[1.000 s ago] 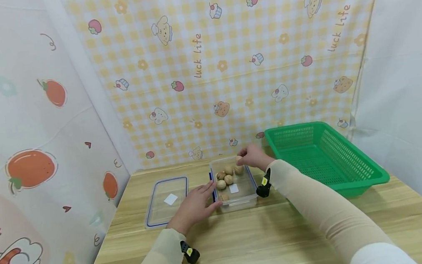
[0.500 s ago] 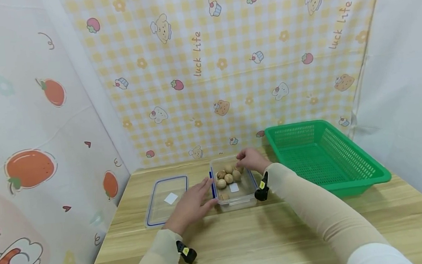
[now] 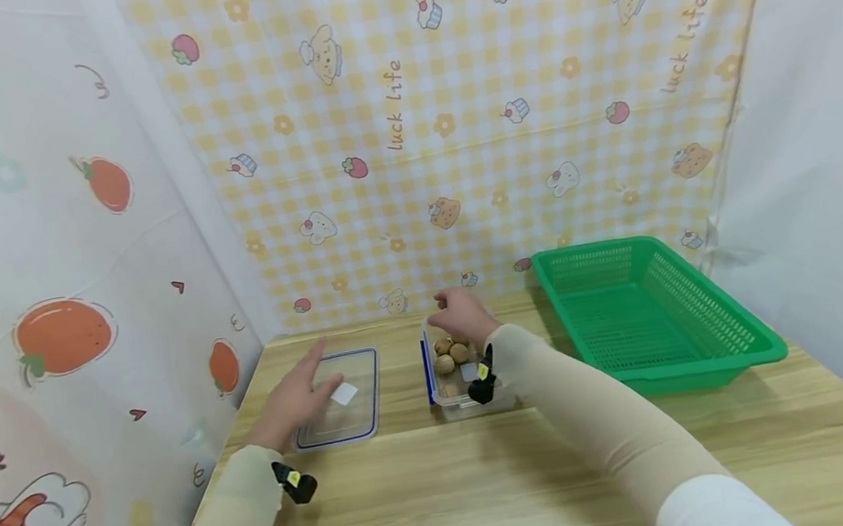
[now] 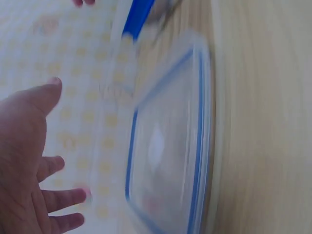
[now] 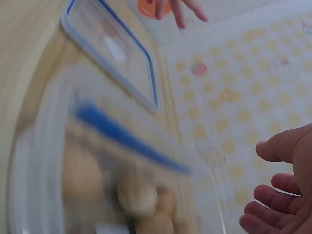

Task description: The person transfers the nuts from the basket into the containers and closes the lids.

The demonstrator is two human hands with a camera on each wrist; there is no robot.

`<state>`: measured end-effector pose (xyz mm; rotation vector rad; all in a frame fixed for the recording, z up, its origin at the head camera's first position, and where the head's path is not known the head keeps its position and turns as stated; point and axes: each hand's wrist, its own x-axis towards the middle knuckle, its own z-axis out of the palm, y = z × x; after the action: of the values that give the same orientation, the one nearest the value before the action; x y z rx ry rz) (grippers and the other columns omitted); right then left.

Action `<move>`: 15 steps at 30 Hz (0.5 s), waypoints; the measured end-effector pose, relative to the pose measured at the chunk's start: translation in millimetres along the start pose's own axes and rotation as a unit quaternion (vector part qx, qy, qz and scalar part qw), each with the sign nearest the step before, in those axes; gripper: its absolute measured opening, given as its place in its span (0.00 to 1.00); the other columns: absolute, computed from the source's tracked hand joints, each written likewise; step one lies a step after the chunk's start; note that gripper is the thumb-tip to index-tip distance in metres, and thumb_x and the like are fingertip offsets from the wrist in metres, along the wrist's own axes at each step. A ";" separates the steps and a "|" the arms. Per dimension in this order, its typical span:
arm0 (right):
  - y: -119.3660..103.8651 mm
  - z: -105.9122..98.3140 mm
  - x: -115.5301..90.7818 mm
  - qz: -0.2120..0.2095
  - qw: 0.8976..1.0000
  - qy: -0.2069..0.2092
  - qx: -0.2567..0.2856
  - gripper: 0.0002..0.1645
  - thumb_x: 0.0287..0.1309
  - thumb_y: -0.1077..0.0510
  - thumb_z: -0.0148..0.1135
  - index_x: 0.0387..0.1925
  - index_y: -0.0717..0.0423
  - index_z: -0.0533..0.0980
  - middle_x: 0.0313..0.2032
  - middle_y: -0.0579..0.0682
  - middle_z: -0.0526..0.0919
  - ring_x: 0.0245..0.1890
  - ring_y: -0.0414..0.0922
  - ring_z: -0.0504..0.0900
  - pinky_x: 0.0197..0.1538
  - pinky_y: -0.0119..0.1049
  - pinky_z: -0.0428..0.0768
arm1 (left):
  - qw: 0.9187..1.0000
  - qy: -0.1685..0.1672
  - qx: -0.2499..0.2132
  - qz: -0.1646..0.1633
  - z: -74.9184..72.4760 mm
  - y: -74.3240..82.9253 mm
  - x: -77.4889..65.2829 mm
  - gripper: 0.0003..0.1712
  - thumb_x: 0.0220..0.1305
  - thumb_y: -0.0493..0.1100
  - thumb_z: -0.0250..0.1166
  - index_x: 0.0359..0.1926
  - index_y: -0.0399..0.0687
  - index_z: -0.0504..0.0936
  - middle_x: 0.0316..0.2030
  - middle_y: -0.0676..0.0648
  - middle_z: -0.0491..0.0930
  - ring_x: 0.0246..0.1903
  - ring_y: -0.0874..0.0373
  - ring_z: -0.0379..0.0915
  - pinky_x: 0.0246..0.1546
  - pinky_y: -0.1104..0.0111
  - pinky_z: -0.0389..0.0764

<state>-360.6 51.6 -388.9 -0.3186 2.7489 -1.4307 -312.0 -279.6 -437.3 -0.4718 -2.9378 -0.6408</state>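
Above the clear lid with a blue seal (image 3: 363, 418), my left hand (image 3: 292, 404) hovers with fingers spread. In the left wrist view that hand (image 4: 29, 161) holds nothing, and the lid (image 4: 165, 141) lies flat beyond it. A clear plastic container (image 3: 471, 405) holds several round brown walnuts (image 3: 445, 364). Over its far part is my right hand (image 3: 464, 314), hiding some of the walnuts. The right wrist view shows the right hand (image 5: 280, 190) with loosely bent fingers and nothing in them, beside the blurred container (image 5: 39, 161).
To the right of the container stands a green plastic basket (image 3: 745, 352) with no contents showing. A wooden table (image 3: 442, 495) bears everything. A checked, printed cloth (image 3: 451, 168) hangs along its back edge.
My left hand has left the container's side and moved left over the lid. My right hand let go of a walnut in the container, then rose and shifted left.
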 end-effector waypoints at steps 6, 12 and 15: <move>-21.6 58.9 5.9 -0.011 0.998 -0.034 -0.042 0.35 0.62 0.55 0.67 0.67 0.63 0.71 0.62 0.59 0.78 0.57 0.51 0.80 0.59 0.45 0.80 | 0.994 -0.019 -0.048 -0.096 -5.7 -35.7 -7.3 0.49 0.75 0.66 0.51 0.80 0.38 0.48 0.69 0.25 0.64 0.67 0.28 0.62 0.64 0.37 0.66; -33.6 116.6 7.8 0.040 0.991 -0.103 -0.070 0.12 0.61 0.58 0.68 0.29 0.65 0.79 0.27 0.54 0.83 0.20 0.45 0.78 0.25 0.35 0.79 | 0.983 -0.050 -0.083 -0.154 -5.5 -47.3 -8.0 0.42 0.76 0.55 0.56 0.75 0.29 0.56 0.62 0.23 0.71 0.60 0.30 0.71 0.56 0.43 0.77; -32.7 132.6 6.7 0.054 0.984 -0.141 -0.091 0.19 0.60 0.62 0.67 0.18 0.58 0.70 0.17 0.50 0.70 0.15 0.44 0.74 0.20 0.32 0.72 | 0.977 -0.055 -0.106 -0.180 -4.7 -48.1 -7.4 0.42 0.76 0.53 0.56 0.76 0.29 0.53 0.64 0.21 0.68 0.60 0.30 0.71 0.54 0.44 0.79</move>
<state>-346.2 -75.0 -438.5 -0.3408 2.6212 -1.0225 -320.2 -325.2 -453.0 0.0173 -3.1009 -1.0038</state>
